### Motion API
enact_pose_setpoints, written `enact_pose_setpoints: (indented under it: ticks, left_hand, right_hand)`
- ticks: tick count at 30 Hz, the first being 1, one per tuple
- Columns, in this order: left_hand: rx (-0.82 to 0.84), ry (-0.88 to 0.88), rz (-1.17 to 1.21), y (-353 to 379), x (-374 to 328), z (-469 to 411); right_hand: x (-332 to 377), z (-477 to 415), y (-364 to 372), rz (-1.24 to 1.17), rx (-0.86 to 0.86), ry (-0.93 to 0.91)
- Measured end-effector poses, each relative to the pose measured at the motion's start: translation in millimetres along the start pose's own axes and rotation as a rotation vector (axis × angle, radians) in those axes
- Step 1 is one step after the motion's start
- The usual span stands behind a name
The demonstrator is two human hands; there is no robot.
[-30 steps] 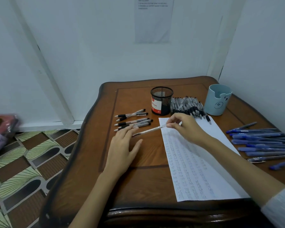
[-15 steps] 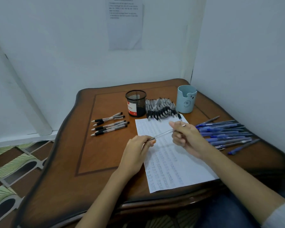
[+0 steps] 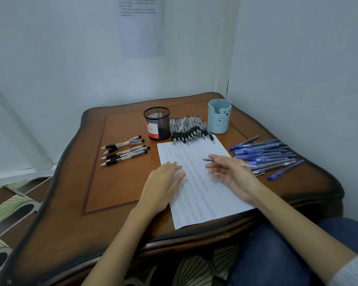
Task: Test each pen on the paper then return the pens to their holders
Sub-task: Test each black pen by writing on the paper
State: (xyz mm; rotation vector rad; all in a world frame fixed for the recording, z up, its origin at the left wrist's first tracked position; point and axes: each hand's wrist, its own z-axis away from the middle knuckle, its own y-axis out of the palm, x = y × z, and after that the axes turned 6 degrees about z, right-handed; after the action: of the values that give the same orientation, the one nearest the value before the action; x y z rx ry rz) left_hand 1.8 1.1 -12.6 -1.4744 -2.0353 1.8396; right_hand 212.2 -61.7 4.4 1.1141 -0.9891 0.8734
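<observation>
left hand (image 3: 163,182) flat, fingers straight, pressing the paper (image 3: 196,153) at its left edge. right hand (image 3: 229,174) hovers over it, palm half-up, pen (image 3: 207,159) seemingly pinched loosely (blurred), tip pointing left.

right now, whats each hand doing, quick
left hand: open, flat on the paper.
right hand: holding a pen, tip pointing left above the paper.

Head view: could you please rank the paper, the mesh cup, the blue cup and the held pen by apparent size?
1. The paper, clearly largest.
2. The blue cup and the mesh cup look about alike, so I won't separate them.
3. The pen, smallest, partly hidden by the right hand.
</observation>
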Motion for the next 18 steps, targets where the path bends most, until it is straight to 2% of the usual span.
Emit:
enact_pose_setpoints:
  ticks: [9, 18]
  left_hand:
    - [0.025, -0.021, -0.027, 1, 5, 6]
    - [0.03, -0.041, -0.022, 4, 9, 5]
  right_hand:
    - [-12, 6, 14, 0.448, -0.159, -0.199]
    - [-22, 5, 14, 0.725, -0.156, -0.249]
